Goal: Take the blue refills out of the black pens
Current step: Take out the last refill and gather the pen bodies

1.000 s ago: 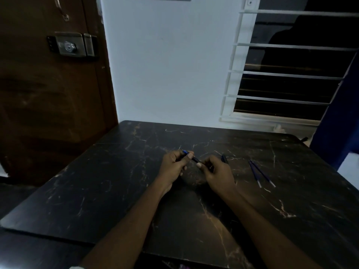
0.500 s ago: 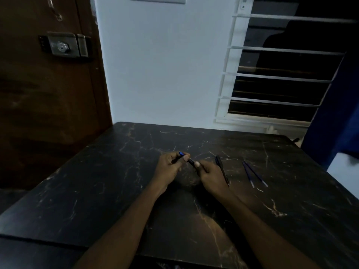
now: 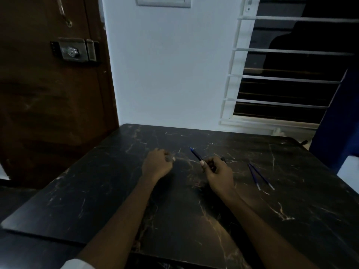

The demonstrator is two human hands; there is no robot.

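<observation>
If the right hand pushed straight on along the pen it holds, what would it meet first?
Probably nothing: the right hand aims its pen up-left over the bare table, well clear of the left hand; depth is unclear.

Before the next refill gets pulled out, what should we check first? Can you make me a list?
1. Right hand has a firm hold of the pen: ok, its fingers are closed round the lower end.
2. Blue tip pokes out where it can be reached: ok, it points up and away from the hand.
3. Left hand is free to pull: cannot tell, it is curled shut and may hold a small piece.
4. Finished refills are out of the way: ok, two lie on the table to the right.
5. Other pens still waiting: cannot tell, a dark bit shows behind the right hand.
</observation>
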